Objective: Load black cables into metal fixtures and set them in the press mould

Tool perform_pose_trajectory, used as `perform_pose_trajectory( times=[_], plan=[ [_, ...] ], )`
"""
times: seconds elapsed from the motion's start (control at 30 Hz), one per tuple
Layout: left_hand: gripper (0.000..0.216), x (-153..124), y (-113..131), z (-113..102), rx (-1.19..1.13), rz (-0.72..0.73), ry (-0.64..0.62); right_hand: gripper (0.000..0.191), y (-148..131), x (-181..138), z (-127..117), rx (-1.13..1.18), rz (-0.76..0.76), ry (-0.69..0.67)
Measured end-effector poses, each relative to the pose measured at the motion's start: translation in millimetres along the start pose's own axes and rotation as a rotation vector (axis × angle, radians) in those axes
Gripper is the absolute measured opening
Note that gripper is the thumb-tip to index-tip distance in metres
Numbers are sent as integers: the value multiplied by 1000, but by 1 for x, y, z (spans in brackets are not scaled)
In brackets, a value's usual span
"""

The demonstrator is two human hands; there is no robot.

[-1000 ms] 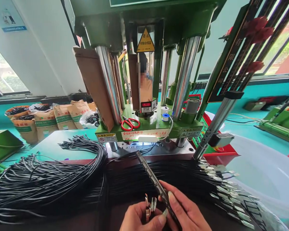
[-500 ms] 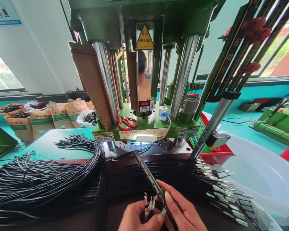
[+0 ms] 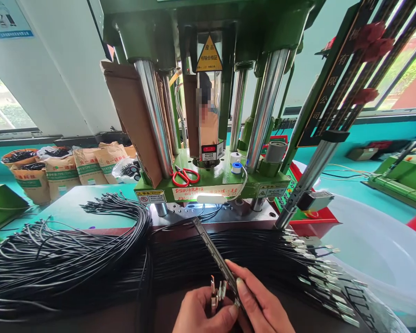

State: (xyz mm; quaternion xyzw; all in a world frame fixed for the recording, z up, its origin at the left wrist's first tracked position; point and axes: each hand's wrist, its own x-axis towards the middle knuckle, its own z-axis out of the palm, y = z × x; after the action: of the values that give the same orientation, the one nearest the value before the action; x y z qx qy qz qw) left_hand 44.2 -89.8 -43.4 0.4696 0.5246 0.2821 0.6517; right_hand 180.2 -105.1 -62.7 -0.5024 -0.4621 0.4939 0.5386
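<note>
Strip [image 3: 213,252] pinched low in right hand [image 3: 263,305], long axis up-left toward press [image 3: 211,185]. Left hand [image 3: 203,317] fingers closed on metal terminals [image 3: 217,293], just left of strip, nearly touching it.

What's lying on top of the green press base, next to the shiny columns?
On the green base: red-handled scissors, a small blue-and-white spool, a grey cylinder. Columns and cardboard hide whatever lies farther back.

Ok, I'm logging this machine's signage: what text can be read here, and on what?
"有限公司": black safety-light bar, reading downward.
"产品 检验合格证": yellow triangle sticker, only roughly legible.
Red handwriting on the white strip: illegible.
Warning labels on the green press base, sack print, blue wall sign: too small.
</note>
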Motion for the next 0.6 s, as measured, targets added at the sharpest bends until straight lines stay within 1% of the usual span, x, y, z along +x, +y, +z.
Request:
perform_pose_trajectory(
  times=[0.07,0.17,0.23,0.33,0.37,0.4,0.47,0.6],
  plan=[
    [53,-1,1,1,-27,-24,1,40,-1,-1,2,-28,-37,-2],
    [53,-3,1,-1,-62,-34,-27,41,-3,-2,2,-34,-24,7],
    [53,-4,1,-5,-160,-40,-39,44,-4,-3,0,17,55,35],
    [54,-4,0,-10,-380,-50,-27,53,-6,-6,-8,128,203,52],
    [54,-4,-1,-11,-412,-49,-21,54,-6,-7,-11,155,230,56],
    [55,-4,-1,-12,-414,-44,-17,54,-6,-7,-14,174,243,60],
    [57,-3,-1,-10,-343,-35,-12,52,-7,-8,-19,189,255,54],
    [58,1,-1,-2,-45,-44,7,53,-7,-7,-24,171,280,-67]
  ],
)
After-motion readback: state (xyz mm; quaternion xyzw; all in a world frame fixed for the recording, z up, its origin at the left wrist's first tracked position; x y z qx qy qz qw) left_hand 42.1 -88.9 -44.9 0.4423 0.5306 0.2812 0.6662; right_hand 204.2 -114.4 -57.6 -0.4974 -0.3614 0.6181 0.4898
